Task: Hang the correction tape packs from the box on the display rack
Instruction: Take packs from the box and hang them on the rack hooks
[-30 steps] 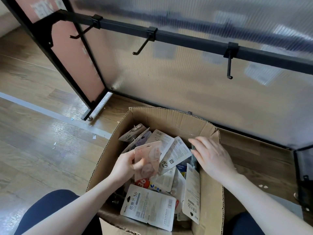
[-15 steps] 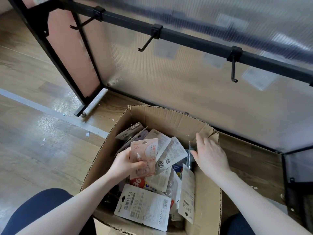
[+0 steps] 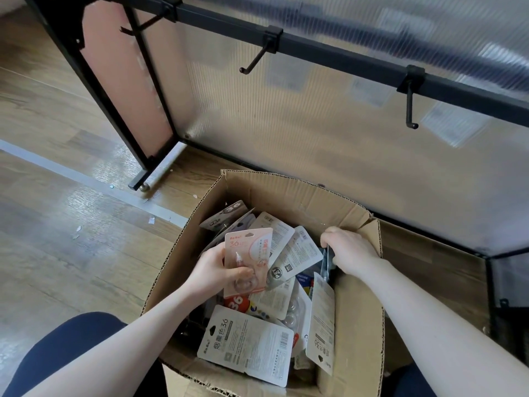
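Correction tape pack (image 3: pixel 247 260), pink, now lifted upright above the box (image 3: pixel 357 325) in the left hand (image 3: pixel 213 270), right hand (image 3: pixel 350 252) just curled round a dark pack at the box's right wall, hooks (image 3: pixel 410 107) bare.

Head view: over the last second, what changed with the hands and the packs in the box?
The right hand went from lying flat with straight fingers to curling around a dark pack standing on edge by the box's right wall. The left hand lifted its pink pack slightly, and the print now faces the camera. The cardboard box, the other packs and the empty hooks stayed put.
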Demonstrator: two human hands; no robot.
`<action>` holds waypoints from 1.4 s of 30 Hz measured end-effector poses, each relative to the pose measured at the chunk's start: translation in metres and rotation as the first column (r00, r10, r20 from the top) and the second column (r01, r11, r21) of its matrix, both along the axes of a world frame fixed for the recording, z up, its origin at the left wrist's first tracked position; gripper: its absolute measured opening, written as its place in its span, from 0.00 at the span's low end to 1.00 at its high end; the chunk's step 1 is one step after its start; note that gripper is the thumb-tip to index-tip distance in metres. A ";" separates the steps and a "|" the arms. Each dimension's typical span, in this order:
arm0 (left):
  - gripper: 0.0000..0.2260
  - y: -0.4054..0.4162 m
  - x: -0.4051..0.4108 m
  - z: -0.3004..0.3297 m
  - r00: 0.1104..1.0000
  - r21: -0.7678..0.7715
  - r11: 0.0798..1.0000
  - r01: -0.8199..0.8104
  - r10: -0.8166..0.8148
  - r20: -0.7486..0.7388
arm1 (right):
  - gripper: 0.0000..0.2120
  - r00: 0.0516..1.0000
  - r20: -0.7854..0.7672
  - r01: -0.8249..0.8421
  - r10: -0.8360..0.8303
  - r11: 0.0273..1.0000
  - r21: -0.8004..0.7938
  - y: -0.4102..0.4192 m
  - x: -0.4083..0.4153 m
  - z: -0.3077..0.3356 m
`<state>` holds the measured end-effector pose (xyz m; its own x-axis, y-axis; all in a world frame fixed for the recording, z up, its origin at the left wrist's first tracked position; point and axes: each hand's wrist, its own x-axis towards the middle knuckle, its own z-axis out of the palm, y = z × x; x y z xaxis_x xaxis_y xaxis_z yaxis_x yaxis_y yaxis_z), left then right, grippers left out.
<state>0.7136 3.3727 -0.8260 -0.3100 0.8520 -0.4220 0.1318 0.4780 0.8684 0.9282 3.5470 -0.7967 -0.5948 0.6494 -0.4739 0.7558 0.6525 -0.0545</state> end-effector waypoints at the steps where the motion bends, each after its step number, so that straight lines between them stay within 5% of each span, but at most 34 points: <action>1: 0.16 0.000 0.000 0.000 1.000 0.003 1.000 0.001 -0.001 0.003 | 0.12 1.000 -0.011 0.000 0.000 1.000 -0.008 0.001 0.000 -0.002; 9: 0.14 0.001 0.001 0.001 1.000 0.000 1.000 -0.010 0.010 -0.001 | 0.09 0.992 -0.032 -0.129 0.125 0.981 -0.142 0.003 0.000 -0.001; 14: 0.14 0.002 0.002 0.002 0.999 0.003 1.000 -0.031 0.031 -0.010 | 0.09 0.961 -0.272 -0.021 -0.050 0.967 -0.255 0.008 -0.004 0.004; 20: 0.14 0.003 0.002 0.005 0.999 0.014 0.999 -0.043 0.042 0.013 | 0.09 0.751 -0.487 0.217 -0.445 0.864 -0.454 0.016 -0.006 0.016; 30: 0.15 0.003 0.002 0.006 0.999 0.019 0.999 -0.032 0.031 0.027 | 0.07 0.488 -0.618 0.361 -0.616 0.787 -0.500 0.022 -0.008 0.011; 35: 0.15 0.004 0.002 0.004 1.000 0.008 1.000 -0.021 0.020 0.024 | 0.08 0.472 -0.637 0.423 -0.610 0.790 -0.444 0.023 -0.011 0.006; 42: 0.15 0.004 0.000 0.000 1.000 -0.004 1.000 -0.016 0.016 0.024 | 0.08 0.703 -0.622 0.303 -0.346 0.936 -0.178 0.017 -0.012 0.016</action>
<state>0.7138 3.3766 -0.8259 -0.3131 0.8456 -0.4324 0.1033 0.4829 0.8696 0.9162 3.5645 -0.7805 -0.5266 0.8433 -0.1074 0.6936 0.3531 -0.6279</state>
